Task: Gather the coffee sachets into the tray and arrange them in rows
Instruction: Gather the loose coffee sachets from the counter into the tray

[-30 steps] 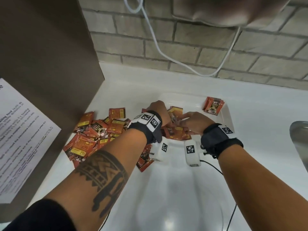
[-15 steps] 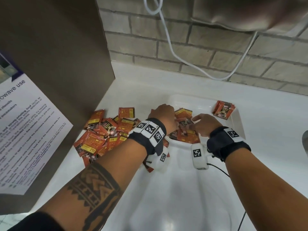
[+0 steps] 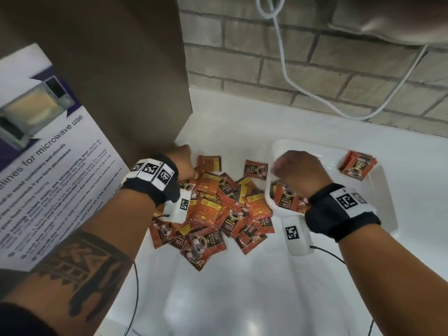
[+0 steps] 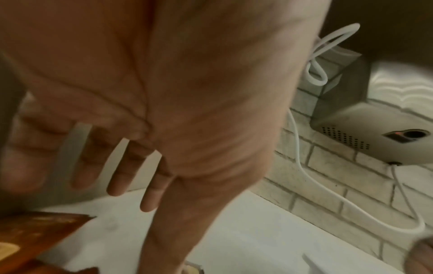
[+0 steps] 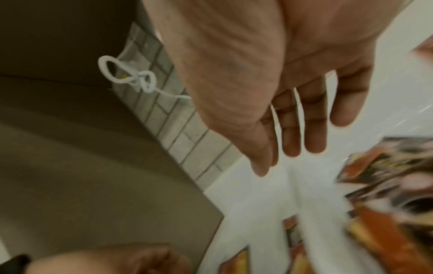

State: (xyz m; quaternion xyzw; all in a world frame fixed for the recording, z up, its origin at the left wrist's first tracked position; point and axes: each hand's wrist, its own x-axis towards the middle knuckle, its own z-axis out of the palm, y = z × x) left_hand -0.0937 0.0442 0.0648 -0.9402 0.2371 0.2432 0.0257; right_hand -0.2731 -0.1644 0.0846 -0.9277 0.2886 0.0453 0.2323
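A glossy white table [image 3: 218,299] lies bare in the foreground. Beyond it, crinkled orange-red coffee sachets [image 3: 213,209] sprawl beside a rounded white tray [image 3: 385,190]; the left hand [image 4: 131,103] and right hand [image 5: 269,77] hover above, fingers outstretched, grip released. A neat sachet stack [image 3: 358,164] sits in the tray's far corner.

Glossy foil-look coffee sachets [image 3: 213,209], smooth white plastic tray [image 3: 385,190], glossy white counter [image 3: 242,287], rough matt brick wall [image 3: 303,69]

sachet pile [image 3: 218,209] left of tray [image 3: 385,190], perhaps touching
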